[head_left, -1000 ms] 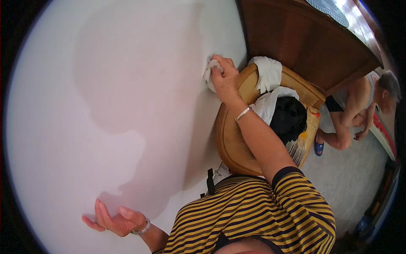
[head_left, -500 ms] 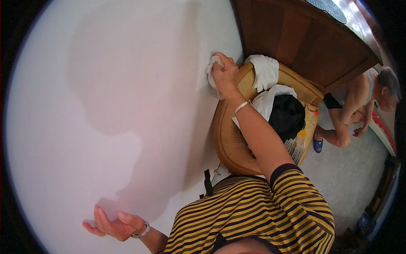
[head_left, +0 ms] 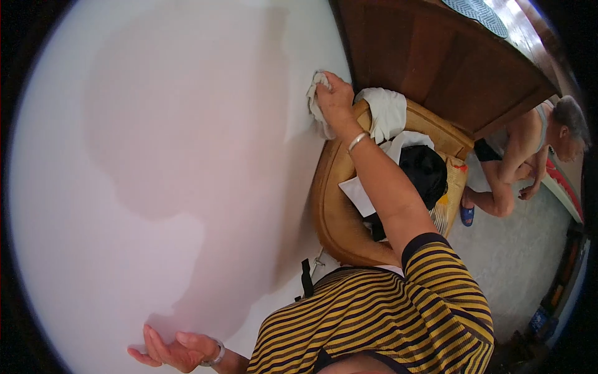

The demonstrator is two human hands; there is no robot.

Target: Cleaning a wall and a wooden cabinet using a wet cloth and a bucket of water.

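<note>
My right hand [head_left: 337,105] is closed round a crumpled whitish cloth [head_left: 316,107] and presses it to the white wall [head_left: 156,131], close to the dark wooden furniture panel. A silver bangle sits on that wrist. At the lower left, my left hand [head_left: 179,353] is open, its fingers apart and slightly curled, with nothing in it. It is near the wall; whether it touches cannot be told. Under my right forearm stands a tan padded chair [head_left: 329,215]. A white cloth [head_left: 386,113] hangs over its back, and a black bundle [head_left: 425,171] lies on its seat among white pieces.
The brown wooden panel [head_left: 430,68] rises behind the chair, with a grey patterned item [head_left: 478,15] on top. To the right, another person [head_left: 520,153] sits low with a blue slipper [head_left: 467,215] on one foot. Grey floor [head_left: 504,249] stretches before them. A broad shadow falls on the wall.
My right hand and the cloth have shifted slightly upward along the wall. My left hand has dropped a little and moved slightly right. The view has shifted slightly too.
</note>
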